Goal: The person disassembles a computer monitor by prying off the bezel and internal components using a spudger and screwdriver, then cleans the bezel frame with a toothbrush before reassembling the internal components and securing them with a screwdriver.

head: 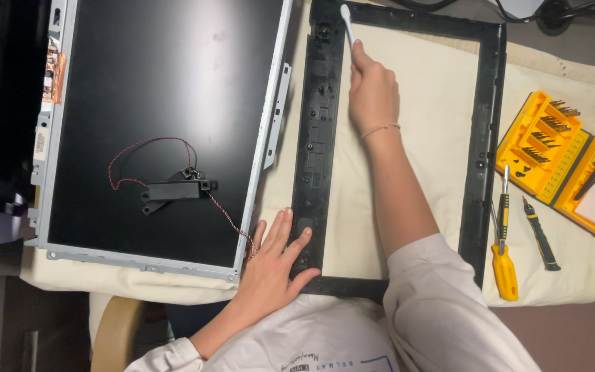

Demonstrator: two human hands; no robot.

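A black plastic monitor bezel frame [319,124] lies on a cream cloth. My right hand [372,93] reaches up inside the frame and grips a white cotton swab [346,22], whose tip touches the frame's upper left corner. My left hand [273,265] lies flat with fingers spread, pressing the frame's lower left corner. To the left lies a bare display panel [166,103] in a metal frame, screen dark. On the panel rests a small black speaker module [177,189] with twisted red and black wires [147,148].
Right of the frame lie a yellow-handled screwdriver [503,258] and a black and yellow screwdriver [540,234]. An open yellow bit case [552,148] sits at the right. The cream cloth [408,138] covers the table. Dark cables run along the top edge.
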